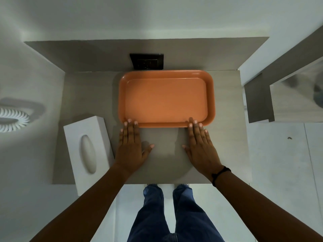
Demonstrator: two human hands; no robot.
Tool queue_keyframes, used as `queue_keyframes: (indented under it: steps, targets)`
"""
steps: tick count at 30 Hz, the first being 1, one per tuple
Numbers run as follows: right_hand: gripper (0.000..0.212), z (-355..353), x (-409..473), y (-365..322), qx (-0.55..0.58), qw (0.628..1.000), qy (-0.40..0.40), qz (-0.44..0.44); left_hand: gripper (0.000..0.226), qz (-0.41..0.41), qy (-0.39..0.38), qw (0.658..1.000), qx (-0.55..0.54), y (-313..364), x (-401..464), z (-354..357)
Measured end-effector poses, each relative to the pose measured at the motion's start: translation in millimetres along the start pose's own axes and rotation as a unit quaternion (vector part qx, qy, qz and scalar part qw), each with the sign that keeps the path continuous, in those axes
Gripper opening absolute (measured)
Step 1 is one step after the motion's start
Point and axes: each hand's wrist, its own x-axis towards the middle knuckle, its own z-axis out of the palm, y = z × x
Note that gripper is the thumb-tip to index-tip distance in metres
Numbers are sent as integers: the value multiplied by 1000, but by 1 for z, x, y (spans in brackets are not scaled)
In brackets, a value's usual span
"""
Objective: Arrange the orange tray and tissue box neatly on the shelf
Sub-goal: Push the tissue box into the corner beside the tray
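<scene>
The orange tray (pixel 166 100) lies flat on the grey shelf (pixel 90 95), its far rim close to the back wall. My left hand (pixel 131 147) and my right hand (pixel 201 145) rest flat on the shelf with fingers spread, and their fingertips touch the tray's near rim at its two corners. Neither hand holds anything. The white tissue box (pixel 89 151) lies at the shelf's front left, slightly skewed, with its near end hanging over the front edge. It sits just left of my left hand.
A black socket plate (pixel 147 61) is set in the back wall behind the tray. White walls close in the shelf on the left and the right. A coiled white cord (pixel 12 119) hangs at far left. My legs stand below the shelf's front edge.
</scene>
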Motion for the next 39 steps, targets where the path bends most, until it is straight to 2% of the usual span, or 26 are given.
queue_keyframes:
  steps: [16, 21, 24, 27, 32, 34, 39]
  targets:
    - [81, -7, 9, -1, 2, 1000, -18, 8, 110, 1, -5, 1000, -18, 0, 3, -12]
    - [82, -14, 8, -18, 15, 1000, 8, -9, 109, -11, 15, 1000, -24, -4, -6, -27]
    - [78, -11, 11, -57, 21, 995, 19, -98, 107, -86, 48, 995, -31, -22, -23, -40]
    - [73, 0, 22, -112, 34, 982, -3, -188, 110, -186, 78, 979, -14, -50, -56, -48]
    - [74, 15, 52, -180, 32, 968, -46, -246, 135, -331, 36, 942, -41, -74, -104, -43]
    - [77, 20, 63, -192, 31, 970, -38, -238, 142, -354, 33, 933, -54, -75, -108, -39]
    - [83, 35, 72, -193, 18, 971, 14, -236, 139, -363, 69, 927, -61, -73, -103, -35]
